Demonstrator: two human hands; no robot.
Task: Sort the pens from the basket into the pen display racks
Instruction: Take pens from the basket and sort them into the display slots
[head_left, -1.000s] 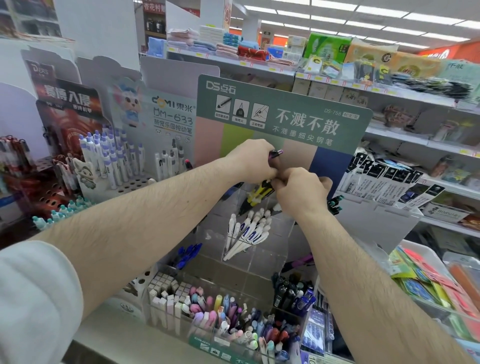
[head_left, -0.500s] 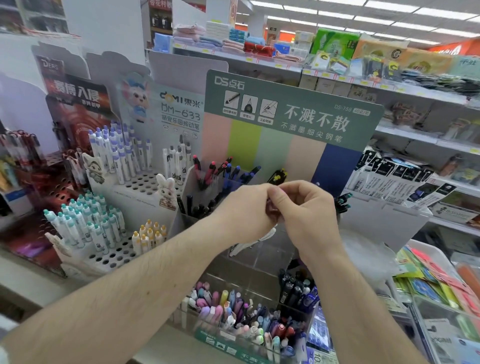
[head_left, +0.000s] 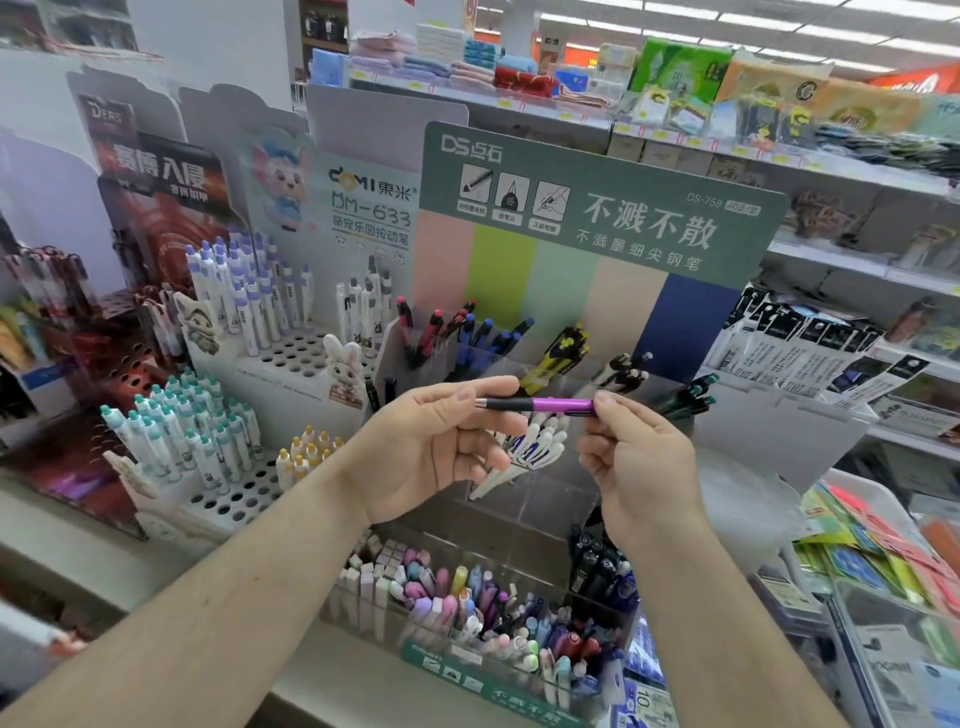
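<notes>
A purple pen with a black grip and silver tip (head_left: 540, 405) lies level between my two hands, in front of the clear tiered pen rack (head_left: 519, 514). My left hand (head_left: 436, 447) pinches its silver tip end between thumb and forefinger. My right hand (head_left: 639, 462) pinches the purple rear end. Behind the pen, the rack's compartments hold red, blue, yellow-black and white pens. The green DS display board (head_left: 597, 208) backs the rack. No basket is in view.
A white peg-hole rack (head_left: 291, 358) with white-and-purple pens stands at the left, and teal-capped pens (head_left: 176, 436) sit lower. A front bin of pastel pens (head_left: 467, 597) lies below my hands. Shelves of packaged goods (head_left: 831, 358) fill the right.
My hands have come down and apart from the rack's upper row. The purple pen, earlier hidden between closed fingers, is now stretched out level between both hands. The camera view has shifted down and left.
</notes>
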